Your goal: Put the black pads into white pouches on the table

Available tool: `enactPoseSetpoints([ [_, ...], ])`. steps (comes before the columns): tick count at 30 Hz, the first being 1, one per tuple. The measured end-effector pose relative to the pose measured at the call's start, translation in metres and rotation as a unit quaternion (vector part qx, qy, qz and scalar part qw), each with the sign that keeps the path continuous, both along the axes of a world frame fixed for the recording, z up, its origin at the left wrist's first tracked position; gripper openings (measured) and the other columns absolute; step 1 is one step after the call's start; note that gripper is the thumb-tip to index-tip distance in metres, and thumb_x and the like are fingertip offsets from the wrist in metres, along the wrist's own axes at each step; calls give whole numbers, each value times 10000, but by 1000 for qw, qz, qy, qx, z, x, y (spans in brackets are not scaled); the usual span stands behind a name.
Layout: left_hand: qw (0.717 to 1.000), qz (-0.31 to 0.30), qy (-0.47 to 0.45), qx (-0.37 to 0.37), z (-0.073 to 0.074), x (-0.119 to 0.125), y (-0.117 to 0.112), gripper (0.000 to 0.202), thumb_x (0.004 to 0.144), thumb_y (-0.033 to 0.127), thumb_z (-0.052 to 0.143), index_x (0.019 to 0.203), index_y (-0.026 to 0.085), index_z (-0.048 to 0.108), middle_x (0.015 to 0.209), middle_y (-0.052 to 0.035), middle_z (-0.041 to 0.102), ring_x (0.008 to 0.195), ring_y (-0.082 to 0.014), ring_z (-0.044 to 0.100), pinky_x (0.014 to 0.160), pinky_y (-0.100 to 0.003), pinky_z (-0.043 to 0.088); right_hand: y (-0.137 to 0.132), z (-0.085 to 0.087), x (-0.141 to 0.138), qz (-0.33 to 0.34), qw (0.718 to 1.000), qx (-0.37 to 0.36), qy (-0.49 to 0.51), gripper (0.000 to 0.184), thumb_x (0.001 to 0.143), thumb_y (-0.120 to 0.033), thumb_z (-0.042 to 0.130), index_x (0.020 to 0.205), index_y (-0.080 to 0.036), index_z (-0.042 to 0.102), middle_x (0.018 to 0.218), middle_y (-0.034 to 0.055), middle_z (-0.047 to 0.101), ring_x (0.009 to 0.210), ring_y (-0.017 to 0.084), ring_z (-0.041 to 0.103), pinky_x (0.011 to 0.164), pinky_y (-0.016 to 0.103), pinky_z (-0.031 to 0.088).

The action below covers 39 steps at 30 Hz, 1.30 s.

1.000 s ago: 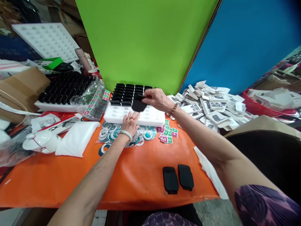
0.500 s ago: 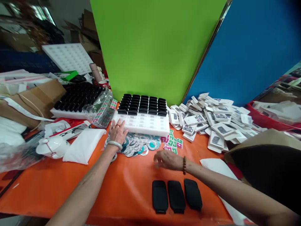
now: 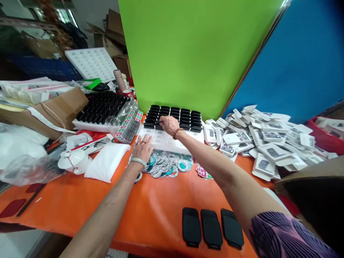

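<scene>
My left hand (image 3: 143, 148) lies with fingers spread on the front left corner of a white foam tray (image 3: 172, 142). Upright in the tray's back part stand rows of flat black devices (image 3: 185, 119); its front slots hold none. My right hand (image 3: 170, 125) is at the front row, fingers pinched on the top of one black device (image 3: 160, 122). Its lower end is partly hidden. Three more black devices (image 3: 211, 228) lie flat side by side near the table's front edge. Round printed stickers (image 3: 162, 165) lie in clear plastic in front of the tray.
White small boxes (image 3: 258, 136) are heaped at the right. Pink and green labels (image 3: 204, 172) lie beneath my right forearm. A second tray of black devices (image 3: 103, 107), a plastic bag of labels (image 3: 126, 125) and a white packet (image 3: 107, 161) are at the left. A green panel (image 3: 188, 53) stands behind.
My right hand has moved from above the table up to the tray's front row and closed on a black device. My left hand stays on the tray corner. The view has shifted slightly.
</scene>
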State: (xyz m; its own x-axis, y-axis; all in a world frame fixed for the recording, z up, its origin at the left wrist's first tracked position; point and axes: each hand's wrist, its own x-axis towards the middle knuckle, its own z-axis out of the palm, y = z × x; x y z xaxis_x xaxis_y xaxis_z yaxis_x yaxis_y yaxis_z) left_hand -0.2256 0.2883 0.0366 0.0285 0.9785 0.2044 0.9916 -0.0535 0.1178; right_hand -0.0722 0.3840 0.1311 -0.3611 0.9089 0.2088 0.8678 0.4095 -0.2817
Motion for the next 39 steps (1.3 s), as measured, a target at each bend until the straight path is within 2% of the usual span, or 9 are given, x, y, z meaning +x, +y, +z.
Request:
enactPoseSetpoints([
  [3,1000,2,-12,-4,0,1,0,528,900,334,417,1416,226,419,1520,-59,370,1412,-361,247,1054,-543,338,-34,16,28,26,990,33,138,237,909,-256,463,1012,-152,649,932,73,685,837,187,603,694,275,441],
  [5,1000,3,-21,-7,0,2,-1,529,900,335,418,1419,231,413,1521,-53,370,1415,-354,244,1057,-529,341,-72,15,49,109,972,-58,201,156,841,-225,551,889,-129,664,784,41,663,693,142,566,619,243,419],
  [10,999,-1,-34,-15,2,3,-1,545,897,341,429,1423,199,407,1523,-69,365,1418,-366,225,1077,-508,326,-186,-52,82,126,880,-388,242,98,788,-206,602,770,-127,656,600,-19,579,511,80,467,491,197,369],
  [15,999,-6,-37,-6,-1,2,1,556,884,340,453,1416,182,419,1515,-90,375,1408,-386,235,1061,-515,344,-236,-102,82,112,896,-399,160,82,786,-189,615,808,-155,686,661,-3,648,559,117,563,534,219,444],
  [19,1000,-8,-27,12,-3,0,0,535,880,312,459,1402,196,439,1489,-91,419,1397,-375,271,1055,-514,351,-198,-80,65,161,947,-264,89,113,831,-276,612,821,-221,710,763,30,703,714,178,645,645,264,484],
  [25,999,-18,-15,23,-3,-2,-4,544,891,319,447,1416,178,415,1498,-103,401,1409,-372,244,1056,-520,353,-67,-18,2,66,997,-26,26,245,951,-271,433,1043,-182,641,1010,91,689,915,212,637,768,298,459],
  [29,1000,-10,-10,11,-5,-3,-3,548,883,303,472,1417,199,412,1502,-80,399,1407,-366,259,1025,-496,398,-6,-10,-44,38,999,-10,-12,242,930,-230,466,1121,-174,605,1149,119,647,1007,221,616,784,287,461],
  [34,1000,-5,-7,2,-6,-2,-3,558,880,282,477,1426,201,398,1508,-80,387,1407,-364,260,1022,-498,399,12,-21,-66,34,998,-41,-20,234,913,-179,460,1043,-196,653,1076,91,687,997,219,621,793,282,459],
  [39,1000,-14,-14,4,-9,-1,-1,561,895,287,442,1442,187,370,1522,-87,364,1421,-370,216,1063,-502,350,-5,10,-41,10,993,29,118,286,951,-252,381,1108,-158,601,1024,78,673,948,213,598,788,301,453],
])
